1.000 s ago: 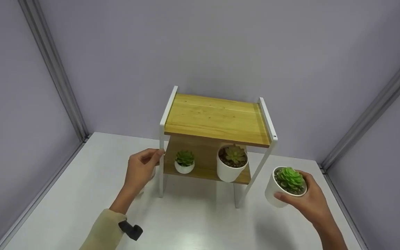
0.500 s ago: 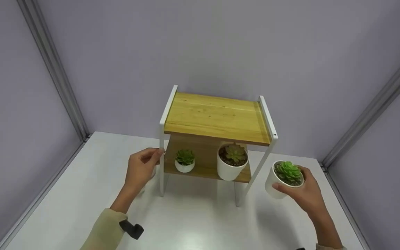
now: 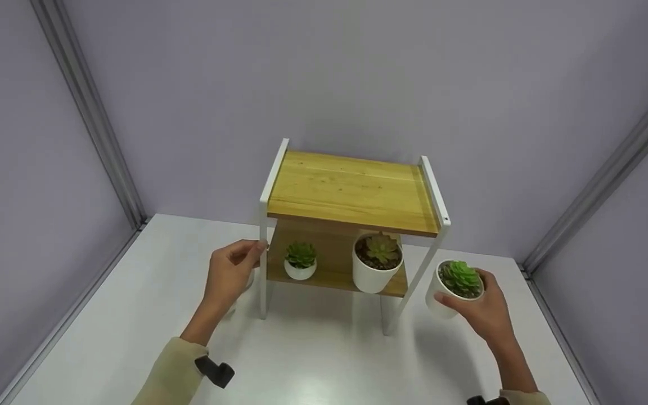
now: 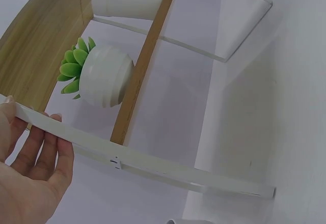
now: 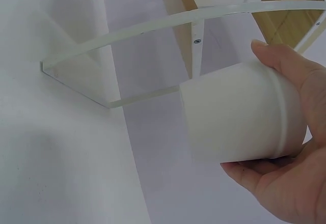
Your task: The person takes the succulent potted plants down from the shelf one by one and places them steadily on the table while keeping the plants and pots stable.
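My left hand point(image 3: 229, 278) pinches the front left post point(image 4: 97, 141) of a small two-tier shelf with a white metal frame and wooden boards. At the shelf's right side, my right hand point(image 3: 490, 315) holds a potted succulent point(image 3: 441, 297), bright green in a white pot, tilted above the table. Thumb and fingers wrap opposite sides of that pot point(image 5: 234, 117) in the right wrist view. On the lower board stand a small potted succulent point(image 3: 300, 269) at the left and a bigger one point(image 3: 371, 275), duller green, at the right.
The upper board point(image 3: 352, 191) bears nothing. Behind the left hand a white object point(image 3: 250, 279) is mostly hidden. A white table point(image 3: 324, 360) lies beneath, with pale panels point(image 3: 346, 73) at the back and both sides.
My right hand has carried the potted succulent left and slightly up in the head view, closer to the shelf's right post. The left hand stays on its post.
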Tool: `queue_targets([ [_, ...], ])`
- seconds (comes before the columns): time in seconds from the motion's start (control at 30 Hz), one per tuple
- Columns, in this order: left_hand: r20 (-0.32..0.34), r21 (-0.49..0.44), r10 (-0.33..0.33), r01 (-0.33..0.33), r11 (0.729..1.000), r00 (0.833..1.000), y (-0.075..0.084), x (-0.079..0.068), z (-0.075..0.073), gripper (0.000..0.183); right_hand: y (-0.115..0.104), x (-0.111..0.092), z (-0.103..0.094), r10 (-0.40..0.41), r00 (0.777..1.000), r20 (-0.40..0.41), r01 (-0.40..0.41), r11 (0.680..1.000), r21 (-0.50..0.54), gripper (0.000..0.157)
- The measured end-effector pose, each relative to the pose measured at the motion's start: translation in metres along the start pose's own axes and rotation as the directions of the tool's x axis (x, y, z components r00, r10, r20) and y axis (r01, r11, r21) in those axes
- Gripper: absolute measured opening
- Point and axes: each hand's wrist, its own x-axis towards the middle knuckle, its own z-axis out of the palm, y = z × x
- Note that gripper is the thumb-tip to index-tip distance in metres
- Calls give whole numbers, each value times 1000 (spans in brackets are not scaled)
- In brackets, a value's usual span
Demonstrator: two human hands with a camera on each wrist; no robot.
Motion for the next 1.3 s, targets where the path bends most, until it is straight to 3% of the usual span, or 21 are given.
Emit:
queue_targets([
  [0.6, -4, 11, 2, -2, 1000, 1000, -2, -2, 0, 43, 15, 19, 26, 68, 996, -59, -67, 997, 26, 115],
  [0.83, -18, 19, -51, 51, 999, 999, -1, 1, 3, 26, 21, 29, 31, 91, 993, -81, -90, 996, 17, 116],
  [1.17, -4, -14, -14, 14, 1000, 1000, -2, -1, 0, 37, 33, 43, 45, 129, 991, -48, -128, 992, 13, 124],
  [1.3, -2, -28, 5, -5, 1000, 1000, -2, -1, -1, 34, 36, 47, 50, 125, 992, -34, -124, 992, 21, 124],
])
